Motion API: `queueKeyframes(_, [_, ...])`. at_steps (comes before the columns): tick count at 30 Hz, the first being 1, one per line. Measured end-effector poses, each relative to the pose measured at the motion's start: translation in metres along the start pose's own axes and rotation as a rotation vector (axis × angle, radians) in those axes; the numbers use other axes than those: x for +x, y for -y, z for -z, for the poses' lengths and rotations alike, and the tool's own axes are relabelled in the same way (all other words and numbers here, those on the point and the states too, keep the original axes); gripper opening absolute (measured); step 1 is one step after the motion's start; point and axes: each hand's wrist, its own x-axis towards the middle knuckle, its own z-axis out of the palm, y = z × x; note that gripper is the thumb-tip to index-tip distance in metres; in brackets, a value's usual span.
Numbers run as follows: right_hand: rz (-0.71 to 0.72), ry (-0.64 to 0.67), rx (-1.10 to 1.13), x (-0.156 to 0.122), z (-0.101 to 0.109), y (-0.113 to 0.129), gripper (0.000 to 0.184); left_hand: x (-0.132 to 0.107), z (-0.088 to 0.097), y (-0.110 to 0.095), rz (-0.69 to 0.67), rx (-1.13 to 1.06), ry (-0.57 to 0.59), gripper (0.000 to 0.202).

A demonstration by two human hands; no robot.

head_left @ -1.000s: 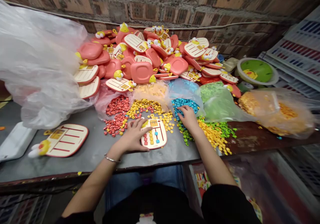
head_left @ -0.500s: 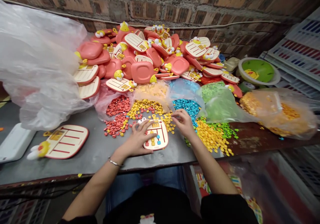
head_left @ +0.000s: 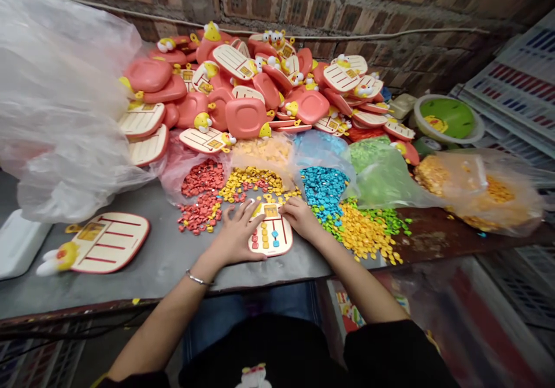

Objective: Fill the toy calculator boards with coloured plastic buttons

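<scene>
Head view, low centre: my left hand (head_left: 236, 235) lies spread, fingers fanned over the left edge of the small abacus board (head_left: 272, 239), which sits flat on the grey table (head_left: 165, 266). My right hand (head_left: 299, 217) touches the board's upper right corner, fingers curled; whether they pinch a bead, I cannot tell. Just beyond, red beads (head_left: 202, 194), yellow beads (head_left: 249, 181) and blue beads (head_left: 323, 187) lie in heaps. Lower left, a second board (head_left: 104, 242) lies alone. Farther back, a pile of pink boards (head_left: 260, 93) rises against the brick wall (head_left: 347, 6), clear plastic bag (head_left: 65, 104) upper left.
</scene>
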Motion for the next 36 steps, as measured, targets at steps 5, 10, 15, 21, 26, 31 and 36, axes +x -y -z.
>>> queueKeyframes(5, [-0.058, -0.006, 0.210, -0.013, 0.000, 0.011, 0.011, 0.000, -0.001, 0.000, -0.016, -0.010, -0.004, 0.095])
queueKeyframes(10, [-0.044, 0.045, 0.347, -0.007, -0.008, 0.017, 0.012, 0.000, -0.001, 0.000, -0.004, -0.012, 0.012, 0.094])
queueKeyframes(15, [0.001, 0.185, 0.451, -0.016, 0.017, 0.013, 0.021, 0.001, 0.002, 0.000, 0.011, -0.039, 0.010, 0.092])
queueKeyframes(21, [-0.261, -0.166, -0.137, -0.029, 0.049, -0.027, 0.015, 0.002, 0.004, -0.001, 0.010, -0.056, 0.012, 0.089])
queueKeyframes(26, [-0.241, 0.080, -0.564, -0.017, 0.040, -0.042, 0.012, 0.002, 0.003, 0.000, 0.009, -0.039, 0.020, 0.089])
queueKeyframes(31, [-0.204, 0.086, -0.701, -0.018, 0.032, -0.036, 0.019, 0.001, 0.002, 0.000, 0.009, -0.045, 0.024, 0.089])
queueKeyframes(36, [-0.170, 0.063, -0.644, -0.022, 0.034, -0.037, 0.017, 0.001, 0.001, 0.001, 0.008, -0.041, 0.019, 0.089])
